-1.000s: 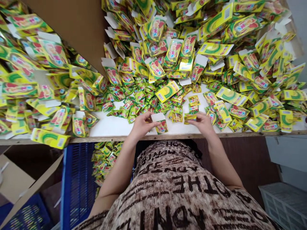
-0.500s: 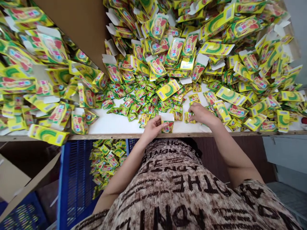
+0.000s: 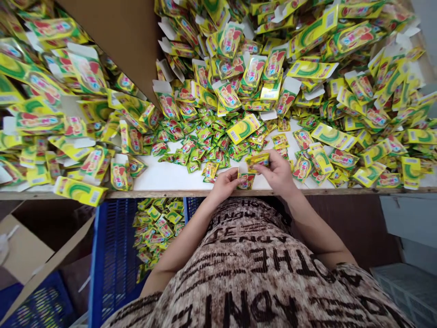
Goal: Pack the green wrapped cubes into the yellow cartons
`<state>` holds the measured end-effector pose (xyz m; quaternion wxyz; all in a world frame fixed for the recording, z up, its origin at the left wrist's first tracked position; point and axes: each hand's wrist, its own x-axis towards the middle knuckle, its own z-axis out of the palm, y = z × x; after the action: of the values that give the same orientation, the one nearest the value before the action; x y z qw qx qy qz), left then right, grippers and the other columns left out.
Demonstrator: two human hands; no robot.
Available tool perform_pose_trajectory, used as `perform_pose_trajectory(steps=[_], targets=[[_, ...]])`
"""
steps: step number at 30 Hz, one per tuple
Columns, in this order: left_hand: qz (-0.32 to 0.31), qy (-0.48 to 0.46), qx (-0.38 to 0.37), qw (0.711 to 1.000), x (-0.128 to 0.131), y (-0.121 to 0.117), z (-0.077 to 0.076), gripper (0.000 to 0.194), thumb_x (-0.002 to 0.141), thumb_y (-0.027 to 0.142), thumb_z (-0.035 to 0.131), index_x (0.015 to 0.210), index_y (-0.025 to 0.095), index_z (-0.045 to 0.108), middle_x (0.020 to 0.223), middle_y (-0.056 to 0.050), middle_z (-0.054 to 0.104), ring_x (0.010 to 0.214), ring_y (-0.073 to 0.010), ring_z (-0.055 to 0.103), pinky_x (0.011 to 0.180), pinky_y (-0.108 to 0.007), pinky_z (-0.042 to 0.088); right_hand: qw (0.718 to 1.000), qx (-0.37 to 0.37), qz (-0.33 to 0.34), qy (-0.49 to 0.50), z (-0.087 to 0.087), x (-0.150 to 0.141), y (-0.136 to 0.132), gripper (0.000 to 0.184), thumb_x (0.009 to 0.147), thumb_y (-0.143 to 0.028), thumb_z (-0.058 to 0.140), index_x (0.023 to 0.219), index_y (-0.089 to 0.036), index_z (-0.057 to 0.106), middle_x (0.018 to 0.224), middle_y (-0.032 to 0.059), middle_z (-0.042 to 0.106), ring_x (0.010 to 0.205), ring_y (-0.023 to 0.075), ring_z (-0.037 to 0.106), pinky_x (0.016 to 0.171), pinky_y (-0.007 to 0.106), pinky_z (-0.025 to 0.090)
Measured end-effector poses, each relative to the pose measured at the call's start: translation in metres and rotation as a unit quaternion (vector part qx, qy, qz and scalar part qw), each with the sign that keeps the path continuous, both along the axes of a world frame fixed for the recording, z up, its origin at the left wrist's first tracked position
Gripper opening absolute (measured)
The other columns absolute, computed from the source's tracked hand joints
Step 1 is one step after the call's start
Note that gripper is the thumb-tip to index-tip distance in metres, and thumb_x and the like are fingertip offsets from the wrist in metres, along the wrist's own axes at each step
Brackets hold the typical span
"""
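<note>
My left hand (image 3: 226, 186) pinches a small printed carton (image 3: 246, 181) upright just above the table's front edge. Just above that carton, my right hand (image 3: 278, 173) is closed on a small yellow sachet (image 3: 256, 160), held between thumb and fingers. The sachet hangs close over the carton's top; I cannot tell whether they touch. Past my hands lies a heap of small green sachets (image 3: 205, 141), with a flat yellow carton (image 3: 243, 129) resting on it. A single sachet (image 3: 209, 170) lies beyond my left hand.
Piles of cartons with flaps up (image 3: 252, 70) cover the back and right of the white table (image 3: 164, 177). More cartons (image 3: 88, 68) lie left of a brown cardboard panel (image 3: 119, 36). Below the edge stands a blue crate (image 3: 111, 246) beside filled cartons (image 3: 160, 228).
My right hand has picked up a yellow sachet from the table and moved left and slightly up, over the carton in my left hand. The whole view has shifted slightly.
</note>
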<state>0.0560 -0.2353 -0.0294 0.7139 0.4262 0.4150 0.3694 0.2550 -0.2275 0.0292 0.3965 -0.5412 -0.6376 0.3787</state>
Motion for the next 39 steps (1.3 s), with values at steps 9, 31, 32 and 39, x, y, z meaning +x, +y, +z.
perform_pose_trajectory(steps=[9,31,32,39], targets=[[0.014,0.031,0.028,0.999,0.005,-0.004,0.005,0.036,0.075,0.041,0.079,0.101,0.017,0.072,0.1,-0.006,0.075,0.096,-0.0221,0.066,0.092,-0.034,0.049,0.947,0.076,0.122,-0.289,0.012,-0.009,0.002,0.011,0.095,-0.025,0.05,0.093,-0.02,0.06,0.093,0.0111,0.066,0.093,0.0273,0.058,0.084,0.039,0.047],[0.015,0.057,0.075,0.995,0.009,-0.011,0.001,0.032,0.075,0.047,0.078,0.087,0.019,0.071,0.082,0.0,0.069,0.081,-0.0178,0.058,0.081,-0.03,0.047,0.936,0.063,0.228,-0.261,0.012,-0.006,0.012,0.014,0.089,-0.026,0.067,0.079,-0.025,0.077,0.124,0.0089,0.065,0.125,0.0314,0.046,0.102,0.054,0.041],[0.014,0.062,0.078,0.995,0.008,-0.011,0.0,0.032,0.076,0.048,0.078,0.087,0.019,0.071,0.082,0.0,0.069,0.081,-0.0181,0.058,0.081,-0.03,0.047,0.933,0.052,0.246,-0.258,0.01,-0.006,0.009,0.014,0.09,-0.029,0.066,0.083,-0.025,0.078,0.13,0.0089,0.063,0.13,0.0322,0.044,0.105,0.056,0.04],[0.017,0.033,0.044,0.998,0.0,-0.013,0.01,0.041,0.088,0.055,0.062,0.105,0.019,0.076,0.11,-0.006,0.075,0.108,-0.0253,0.063,0.102,-0.036,0.044,0.997,-0.072,0.011,0.022,-0.008,0.006,-0.023,0.023,0.09,-0.038,0.065,0.108,-0.027,0.074,0.096,0.0057,0.071,0.084,0.0196,0.065,0.075,0.037,0.055]])
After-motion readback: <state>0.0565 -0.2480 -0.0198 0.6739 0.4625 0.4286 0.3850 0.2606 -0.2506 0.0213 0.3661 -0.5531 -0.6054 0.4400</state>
